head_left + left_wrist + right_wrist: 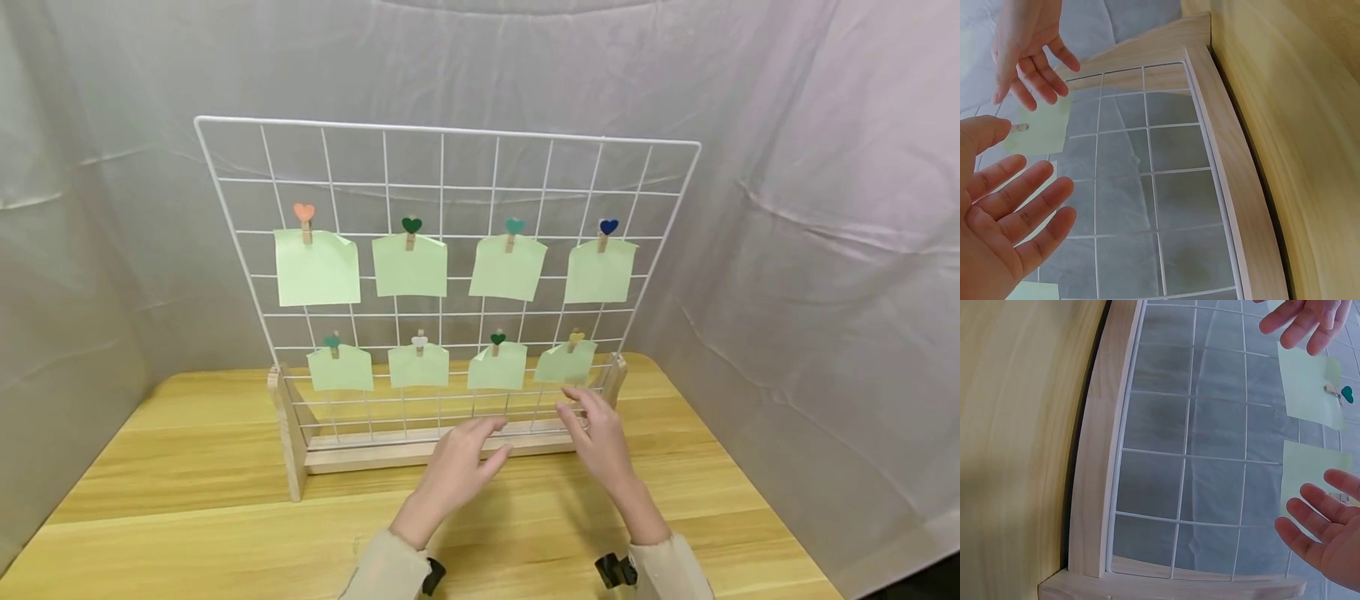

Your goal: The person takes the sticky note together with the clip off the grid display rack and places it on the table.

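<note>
A white wire grid (442, 187) leans in a wooden stand, with two rows of pale green paper notes clipped on by small heart-topped wooden clothespins. My right hand (600, 437), fingers relaxed and holding nothing, is just below the lower-right note (566, 364), which hangs from a yellow-heart clothespin (575, 340). To its left my left hand (459, 458) hovers in front of the stand's base bar, its fingers spread loosely with nothing in them. Above it hangs a note (497, 368) under a dark green heart clothespin (498, 338). In the left wrist view both palms (991, 231) show bare.
The upper row has notes with orange, dark green, teal and blue heart clothespins (608, 227). The wooden stand (288, 442) sits on a wood-grain table (187, 500). Grey cloth (825, 250) encloses the back and sides.
</note>
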The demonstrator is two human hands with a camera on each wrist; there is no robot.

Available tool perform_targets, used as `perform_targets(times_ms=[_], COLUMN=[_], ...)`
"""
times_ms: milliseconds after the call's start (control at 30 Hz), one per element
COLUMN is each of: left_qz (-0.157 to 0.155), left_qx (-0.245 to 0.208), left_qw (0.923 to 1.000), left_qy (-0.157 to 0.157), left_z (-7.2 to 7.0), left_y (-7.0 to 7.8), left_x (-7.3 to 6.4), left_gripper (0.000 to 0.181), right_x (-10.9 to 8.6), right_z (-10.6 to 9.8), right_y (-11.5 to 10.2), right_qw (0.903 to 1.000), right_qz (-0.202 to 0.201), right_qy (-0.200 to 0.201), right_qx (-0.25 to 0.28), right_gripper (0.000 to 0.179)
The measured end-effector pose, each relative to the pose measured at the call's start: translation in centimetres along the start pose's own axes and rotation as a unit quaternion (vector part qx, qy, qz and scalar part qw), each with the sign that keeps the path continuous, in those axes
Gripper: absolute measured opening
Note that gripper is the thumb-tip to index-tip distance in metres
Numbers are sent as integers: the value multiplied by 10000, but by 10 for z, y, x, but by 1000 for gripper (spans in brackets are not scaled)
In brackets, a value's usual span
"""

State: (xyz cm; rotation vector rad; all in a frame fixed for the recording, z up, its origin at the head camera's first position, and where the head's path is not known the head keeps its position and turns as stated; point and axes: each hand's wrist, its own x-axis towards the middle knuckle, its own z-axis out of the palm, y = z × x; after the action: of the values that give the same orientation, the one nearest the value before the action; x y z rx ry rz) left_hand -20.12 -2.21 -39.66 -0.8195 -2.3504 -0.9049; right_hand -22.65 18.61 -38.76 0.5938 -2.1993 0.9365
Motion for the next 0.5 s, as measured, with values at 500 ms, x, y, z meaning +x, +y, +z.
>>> perform_targets(times_ms=[500], left_qz=[26], left_qx=[70], left_qw=[10000], left_qy=[-31], left_z=[6], left_y=[2], left_x=[13], left_gripper=[29], right_x=[11], right_z=[-4], right_y=[2], right_qw=[9999], right_qz=[-20], right_qy=[91], right_qx=[-129], right_gripper=[27])
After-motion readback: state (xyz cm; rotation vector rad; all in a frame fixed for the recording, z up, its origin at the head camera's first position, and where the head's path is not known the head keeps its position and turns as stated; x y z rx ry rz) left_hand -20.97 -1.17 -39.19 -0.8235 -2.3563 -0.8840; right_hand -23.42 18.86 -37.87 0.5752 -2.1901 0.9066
